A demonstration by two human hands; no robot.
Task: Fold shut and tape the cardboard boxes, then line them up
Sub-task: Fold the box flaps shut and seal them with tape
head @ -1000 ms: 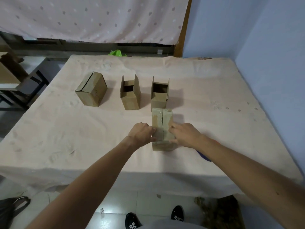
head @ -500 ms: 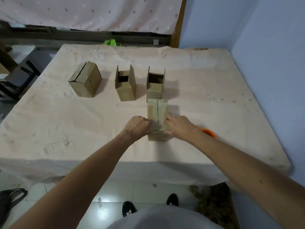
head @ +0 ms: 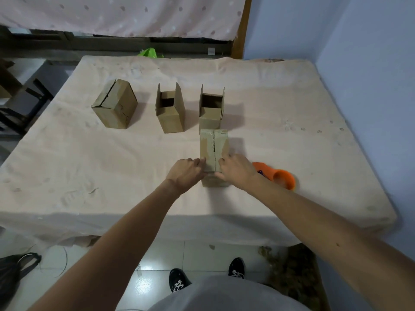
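The taped box (head: 214, 151) stood upright on the cloth-covered table (head: 112, 164), straight in front of me. Its top flaps were folded shut, with clear tape over the middle seam. My left hand (head: 185, 175) was against the left side of that box, fingers bent and their tips hooked on the top left edge; I could not see the thumb. My right hand (head: 235, 170) held the near right corner of the box, fingers curled over the top and the thumb down on the near face.

Just behind the taped box, almost touching it, stood an open box (head: 211, 111) with its flaps up. Behind and to the left of the taped box stood a second open box (head: 170, 113), and farther left still a closed box (head: 114, 104), turned at an angle, with a slit along its top seam. An orange tape dispenser (head: 278, 176) lay just right of the taped box, partly behind my right wrist. Well beyond the box, past the far table edge, a green thing (head: 150, 52) showed. My black shoes (head: 179, 280) were on the tiled floor below.
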